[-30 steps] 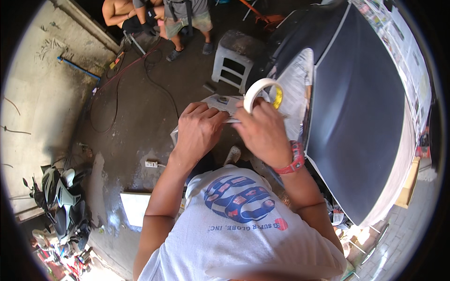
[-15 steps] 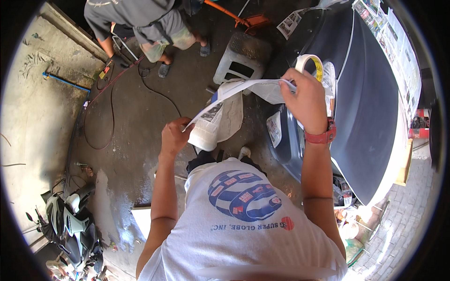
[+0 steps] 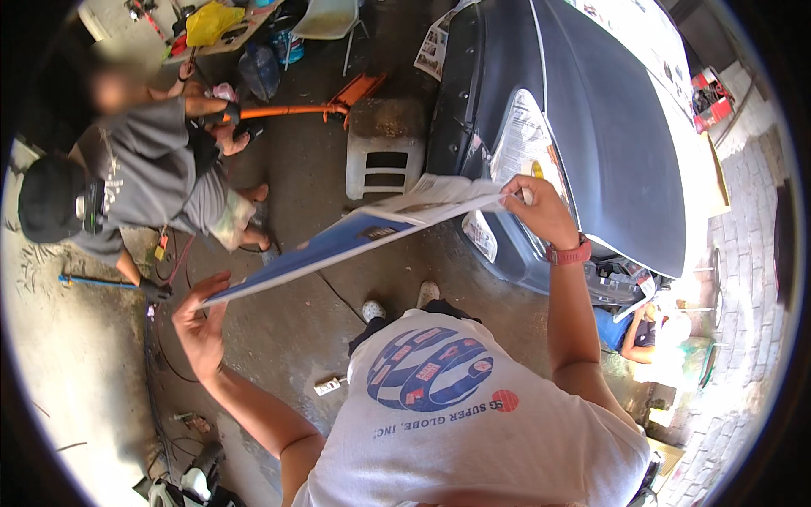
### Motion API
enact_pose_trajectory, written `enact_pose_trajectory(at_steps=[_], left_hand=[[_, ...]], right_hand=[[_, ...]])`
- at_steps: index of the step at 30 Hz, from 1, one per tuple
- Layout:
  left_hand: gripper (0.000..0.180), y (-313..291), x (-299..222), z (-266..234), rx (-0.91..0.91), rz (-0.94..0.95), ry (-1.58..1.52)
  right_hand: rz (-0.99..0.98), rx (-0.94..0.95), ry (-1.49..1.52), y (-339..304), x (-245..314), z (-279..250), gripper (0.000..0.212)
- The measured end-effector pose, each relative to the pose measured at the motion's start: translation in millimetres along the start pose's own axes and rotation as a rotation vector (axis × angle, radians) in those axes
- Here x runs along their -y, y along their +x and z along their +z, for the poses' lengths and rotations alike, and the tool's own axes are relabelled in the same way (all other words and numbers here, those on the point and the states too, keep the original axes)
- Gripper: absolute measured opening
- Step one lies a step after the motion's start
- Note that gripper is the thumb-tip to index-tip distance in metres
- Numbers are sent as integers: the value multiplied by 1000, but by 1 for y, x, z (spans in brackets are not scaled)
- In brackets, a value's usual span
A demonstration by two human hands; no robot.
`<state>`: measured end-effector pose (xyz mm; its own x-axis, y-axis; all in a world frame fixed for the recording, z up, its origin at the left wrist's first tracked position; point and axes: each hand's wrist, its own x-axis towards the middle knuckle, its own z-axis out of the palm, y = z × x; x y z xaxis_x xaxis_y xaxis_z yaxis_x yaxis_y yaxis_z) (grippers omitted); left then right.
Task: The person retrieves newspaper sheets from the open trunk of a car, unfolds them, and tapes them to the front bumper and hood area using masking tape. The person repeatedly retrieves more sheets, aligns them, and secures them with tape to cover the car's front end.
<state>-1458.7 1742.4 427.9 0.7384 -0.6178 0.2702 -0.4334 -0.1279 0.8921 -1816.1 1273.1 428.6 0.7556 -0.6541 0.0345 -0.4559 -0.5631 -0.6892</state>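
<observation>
Between my hands stretches a sheet of newspaper point(image 3: 338, 237) with a blue printed area and a pale strip along its near edge. At its left end, my left hand point(image 3: 203, 325) pinches the corner between thumb and fingers. My right hand point(image 3: 545, 211) grips the other end, beside the front of a dark car point(image 3: 608, 144). A roll of masking tape point(image 3: 537, 171) with a yellow inside shows in part behind the right fingers. More newspaper point(image 3: 522, 139) covers the car's headlight area, and a smaller piece point(image 3: 481, 237) sits lower on the front.
A grey plastic stool point(image 3: 386, 148) stands beyond the sheet, near an orange floor jack point(image 3: 351, 93). At the left, a person in a grey shirt point(image 3: 148, 165) bends over, near the jack's handle. Another person point(image 3: 639, 338) is low down at the right. Hoses and cables point(image 3: 338, 296) cross the floor.
My hands have moved apart, the left one outward to the left, and the newspaper is now spread out and tauter. The view has shifted, bringing more of the co-worker and the far area in.
</observation>
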Motion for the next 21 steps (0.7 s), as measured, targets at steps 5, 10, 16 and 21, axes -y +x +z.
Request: enact_pose_trajectory(at_steps=[5, 10, 16, 21], left_hand=[[18, 76, -98, 27, 1, 313, 117], [26, 180, -118, 151, -204, 753, 370], [20, 168, -85, 238, 219, 622, 288], [23, 116, -39, 280, 492, 346, 32]], right_hand=[[34, -102, 47, 32, -38, 18, 19], [-142, -434, 118, 53, -6, 45, 42], [-86, -26, 793, 15, 40, 95, 58], [-19, 165, 763, -3, 34, 126, 65]])
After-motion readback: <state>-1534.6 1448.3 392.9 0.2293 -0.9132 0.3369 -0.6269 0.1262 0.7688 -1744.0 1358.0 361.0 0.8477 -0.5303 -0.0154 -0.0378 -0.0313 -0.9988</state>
